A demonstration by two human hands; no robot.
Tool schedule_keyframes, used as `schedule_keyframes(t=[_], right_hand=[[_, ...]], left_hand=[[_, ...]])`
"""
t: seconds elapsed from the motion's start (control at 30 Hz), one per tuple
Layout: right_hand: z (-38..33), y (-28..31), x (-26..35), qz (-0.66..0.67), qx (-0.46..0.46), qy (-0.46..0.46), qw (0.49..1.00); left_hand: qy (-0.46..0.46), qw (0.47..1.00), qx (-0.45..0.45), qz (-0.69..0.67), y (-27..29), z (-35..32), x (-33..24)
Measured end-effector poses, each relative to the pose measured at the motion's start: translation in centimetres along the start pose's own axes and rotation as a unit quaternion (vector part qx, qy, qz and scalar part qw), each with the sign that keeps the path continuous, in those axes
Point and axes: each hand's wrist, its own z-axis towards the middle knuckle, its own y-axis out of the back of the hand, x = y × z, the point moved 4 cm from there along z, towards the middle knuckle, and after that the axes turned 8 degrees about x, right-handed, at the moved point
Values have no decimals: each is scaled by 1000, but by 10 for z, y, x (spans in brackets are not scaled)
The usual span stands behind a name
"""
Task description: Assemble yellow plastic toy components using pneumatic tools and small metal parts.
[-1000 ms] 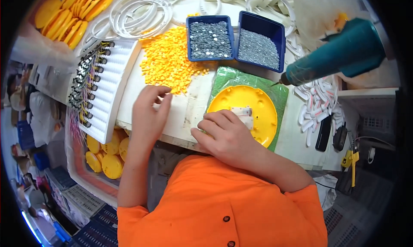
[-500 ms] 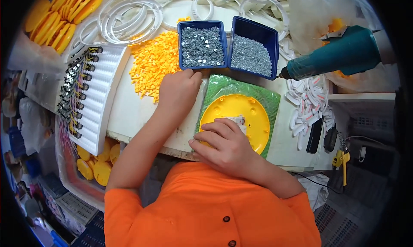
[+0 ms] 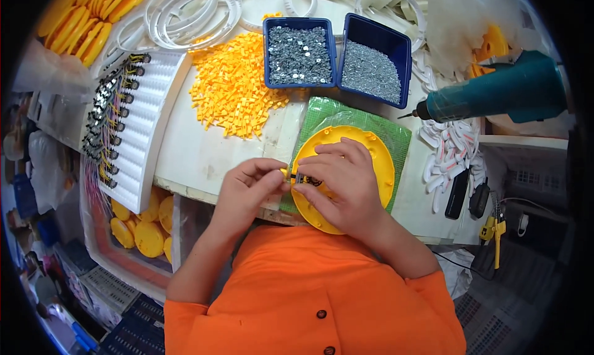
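My left hand [image 3: 247, 191] pinches a small yellow plastic piece [image 3: 284, 172] between thumb and fingertips, at the left rim of a round yellow plastic cover [image 3: 382, 163]. The cover lies on a green mat [image 3: 322, 109] wrapped in clear film. Over the cover, my right hand [image 3: 351, 185] is closed, thumb and fingers around a small dark part [image 3: 302, 179] that nearly meets the yellow piece. My fingers hide most of that part and the middle of the cover. Beyond my left hand lies a heap of small yellow pieces [image 3: 232, 89].
Blue bins of washer-like discs [image 3: 300, 55] and screws [image 3: 371, 70] stand behind the mat. A teal electric screwdriver [image 3: 495, 89] hangs at right, above white plastic parts [image 3: 447, 145]. A white foam tray [image 3: 151, 120] of wired parts is at left; white rings [image 3: 195, 18] lie behind.
My left hand has come back from near the heap and bin to the cover's left rim, now with a yellow piece. My right hand has shifted and curled around the dark part.
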Motion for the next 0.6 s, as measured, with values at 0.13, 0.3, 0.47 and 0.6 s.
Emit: schedule_keyframes(t=[0.13, 0.3, 0.47, 0.6], right_hand=[[-1, -1, 2, -14, 11, 0, 1000], [-2, 1, 3, -23, 10, 20, 999], [-3, 1, -3, 0, 17, 22, 1000], [2, 7, -9, 89, 66, -37, 993]], left_hand=[[5, 990, 30, -135, -7, -1, 15], [1, 996, 29, -82, -9, -3, 13], [-9, 1000, 0, 24, -16, -10, 2], [-305, 828, -9, 471, -32, -14, -34]])
